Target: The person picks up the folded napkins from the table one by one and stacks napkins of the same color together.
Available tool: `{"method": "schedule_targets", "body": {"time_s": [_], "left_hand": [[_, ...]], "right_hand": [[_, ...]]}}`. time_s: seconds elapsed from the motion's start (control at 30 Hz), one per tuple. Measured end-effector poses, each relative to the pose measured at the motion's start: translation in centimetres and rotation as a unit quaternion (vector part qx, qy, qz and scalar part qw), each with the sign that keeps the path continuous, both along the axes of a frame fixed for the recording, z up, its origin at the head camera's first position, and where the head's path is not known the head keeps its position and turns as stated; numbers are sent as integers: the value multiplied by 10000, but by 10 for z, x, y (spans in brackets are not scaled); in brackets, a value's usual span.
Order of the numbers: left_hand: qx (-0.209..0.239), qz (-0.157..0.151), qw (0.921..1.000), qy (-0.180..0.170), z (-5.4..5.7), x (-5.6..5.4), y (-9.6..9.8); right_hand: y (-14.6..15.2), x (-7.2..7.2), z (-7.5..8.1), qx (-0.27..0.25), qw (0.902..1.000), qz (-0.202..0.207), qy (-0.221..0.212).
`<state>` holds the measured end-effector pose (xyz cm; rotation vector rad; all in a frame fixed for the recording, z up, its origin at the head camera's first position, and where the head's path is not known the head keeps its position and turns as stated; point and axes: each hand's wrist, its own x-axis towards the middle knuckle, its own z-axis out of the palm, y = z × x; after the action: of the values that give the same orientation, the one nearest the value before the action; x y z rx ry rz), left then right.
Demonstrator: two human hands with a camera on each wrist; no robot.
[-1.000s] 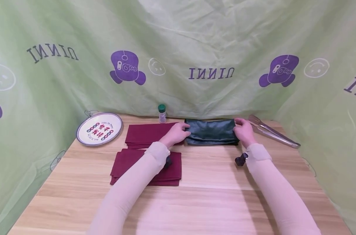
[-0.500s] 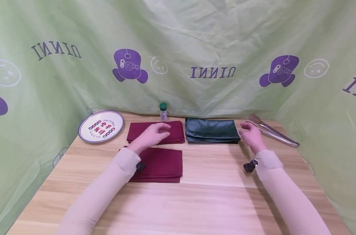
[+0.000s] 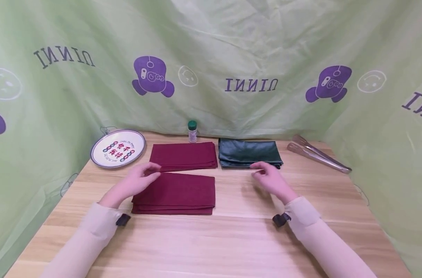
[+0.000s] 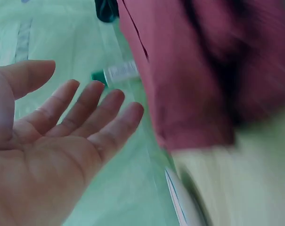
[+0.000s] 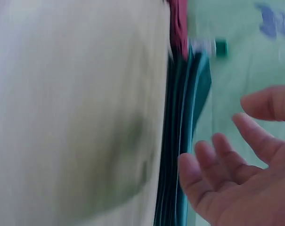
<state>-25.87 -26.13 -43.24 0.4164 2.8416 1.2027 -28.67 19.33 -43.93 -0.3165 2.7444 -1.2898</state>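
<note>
My left hand (image 3: 136, 181) hovers at the left end of the nearer folded maroon cloth (image 3: 179, 193), holding nothing; in the left wrist view its fingers (image 4: 97, 110) are spread and relaxed. A second folded maroon cloth (image 3: 183, 154) lies just behind the first. To the right of that one is a folded dark green satin cloth (image 3: 249, 150), its layered edge (image 5: 180, 136) facing me. Over the front edge of the green cloth, in the head view, my right hand (image 3: 271, 179) hangs with loose fingers and nothing in it.
A round plate (image 3: 118, 148) with printed red characters lies at the back left. Behind the maroon cloths stands a small green-capped bottle (image 3: 192, 132). Metal tongs (image 3: 319, 154) lie at the back right. A green printed curtain (image 3: 211, 58) encloses the table (image 3: 232, 247).
Both hands have left the green cloth's ends. The left moved left and toward me, past the maroon cloths; the right backed off rightward, then came inward and nearer. The cloths stay in place.
</note>
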Motion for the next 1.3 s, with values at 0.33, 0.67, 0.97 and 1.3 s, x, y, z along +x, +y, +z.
{"method": "schedule_targets", "body": {"time_s": [0.33,0.67,0.97,1.3], "left_hand": [[-406,429,9976,-370,-11,28,-33],[-865,235,9946,-524,-15,36,-23],[-927,184,9936,-615,-17,44,-23],[-642,203,9955,-672,-22,48,-30]], "right_hand": [[-66,27,-8,836,9856,1472,29],[-97,36,-15,1644,9703,1758,257],[-111,41,-19,1878,9636,1897,159],[-122,44,-24,1295,9720,1949,207]]}}
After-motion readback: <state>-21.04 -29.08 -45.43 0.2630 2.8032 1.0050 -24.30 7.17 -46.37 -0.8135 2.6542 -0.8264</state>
